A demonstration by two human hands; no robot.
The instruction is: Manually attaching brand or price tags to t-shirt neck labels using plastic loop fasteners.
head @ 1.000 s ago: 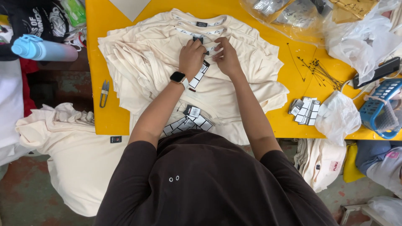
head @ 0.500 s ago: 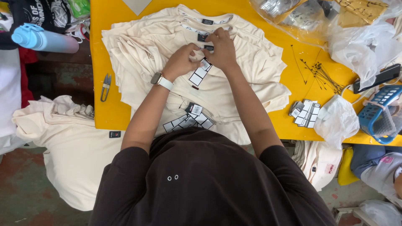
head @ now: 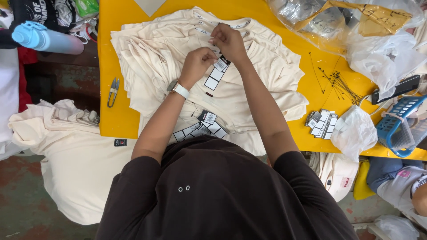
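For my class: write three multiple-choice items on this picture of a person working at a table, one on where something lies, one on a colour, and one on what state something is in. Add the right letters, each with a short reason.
1. Where do the small snips lie?
A. On the yellow table, left of the shirt pile
B. In the blue basket
C. On the floor

2. What colour are the stacked shirts?
A. Cream
B. Navy
C. Red

3. What are the two hands doing?
A. Resting flat on the table edge
B. Both raised at a shirt's neckline, holding a hang tag
C. Holding the blue bottle

Answers:
1 A: the snips lie on bare yellow tabletop beside the pile's left edge.
2 A: every shirt in the pile is pale cream.
3 B: the left hand and right hand meet by the collar, with black-and-white tags hanging below them.
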